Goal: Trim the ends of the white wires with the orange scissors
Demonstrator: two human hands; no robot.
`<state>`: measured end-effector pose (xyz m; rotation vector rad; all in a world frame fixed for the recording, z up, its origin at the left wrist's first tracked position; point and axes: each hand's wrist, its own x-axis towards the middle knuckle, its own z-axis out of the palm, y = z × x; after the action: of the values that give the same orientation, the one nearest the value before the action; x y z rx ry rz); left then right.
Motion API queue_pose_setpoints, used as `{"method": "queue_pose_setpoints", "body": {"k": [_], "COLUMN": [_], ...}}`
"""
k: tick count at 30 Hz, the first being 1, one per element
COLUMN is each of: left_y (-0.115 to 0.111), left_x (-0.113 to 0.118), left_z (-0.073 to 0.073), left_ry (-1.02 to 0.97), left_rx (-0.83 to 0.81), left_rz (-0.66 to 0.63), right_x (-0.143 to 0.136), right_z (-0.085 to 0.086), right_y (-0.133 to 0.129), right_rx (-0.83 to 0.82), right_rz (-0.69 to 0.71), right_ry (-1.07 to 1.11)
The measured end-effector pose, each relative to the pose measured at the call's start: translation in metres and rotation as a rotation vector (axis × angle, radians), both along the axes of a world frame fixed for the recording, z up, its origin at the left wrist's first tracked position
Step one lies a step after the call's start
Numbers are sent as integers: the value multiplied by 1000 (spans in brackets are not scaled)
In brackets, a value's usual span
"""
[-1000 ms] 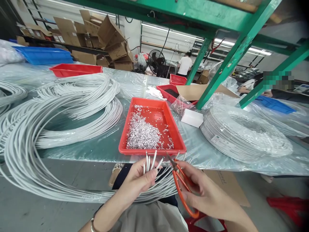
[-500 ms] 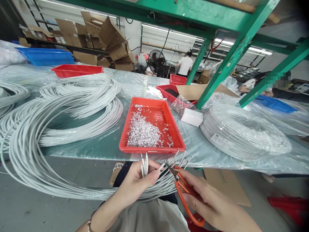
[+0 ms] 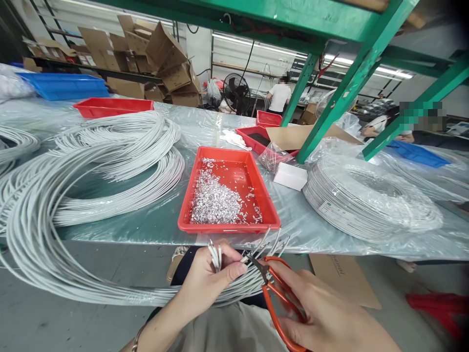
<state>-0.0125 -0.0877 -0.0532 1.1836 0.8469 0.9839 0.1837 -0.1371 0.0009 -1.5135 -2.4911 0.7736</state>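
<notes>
My left hand (image 3: 208, 276) is closed on several white cable ends (image 3: 215, 256), one pinched between thumb and forefinger. Orange-handled scissors (image 3: 273, 288) are held in my right hand (image 3: 311, 303), their dark blades at the tip of the pinched cable. More loose cable ends (image 3: 273, 247) fan out behind the blades. The long cable bundle (image 3: 110, 288) runs from my lap to the left and loops up onto the table. Just beyond my hands, a red tray (image 3: 229, 228) holds a heap of small silvery pieces (image 3: 214, 200).
Coiled white cables (image 3: 146, 195) cover the table's left side. A plastic-wrapped cable coil (image 3: 366, 200) and a white box (image 3: 290, 176) are at the right. Green metal posts (image 3: 340, 93) slant overhead. Two people are working farther back.
The scissors' blades have moved slightly left, closer to my left fingertips, and their handles have spread. The cable ends in my left hand have tilted and dipped lower.
</notes>
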Motion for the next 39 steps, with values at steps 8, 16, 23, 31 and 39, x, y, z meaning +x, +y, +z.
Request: {"method": "queue_pose_setpoints", "body": {"k": [8,16,23,31,39], "left_y": [1,1,5,-2,1], "left_x": [3,-5,-7,2,1], "left_z": [-4,-12,-15,-11,-15], "left_ry": [-20,-178,-272,-69,-1], "left_rx": [-5,-182,-277,-45,-15], "left_rz": [-4,-241,-334,-253,-232], "right_x": [4,3,12,-46,-55], "right_z": [-5,1,-18,-48,-59], "right_y": [0,4,13,36,37], "right_rx": [86,24,-131,-448,-667], "right_rz": [49,50,-92,-326,-362], "right_ry": [-9,-64,370,1286,1372]}}
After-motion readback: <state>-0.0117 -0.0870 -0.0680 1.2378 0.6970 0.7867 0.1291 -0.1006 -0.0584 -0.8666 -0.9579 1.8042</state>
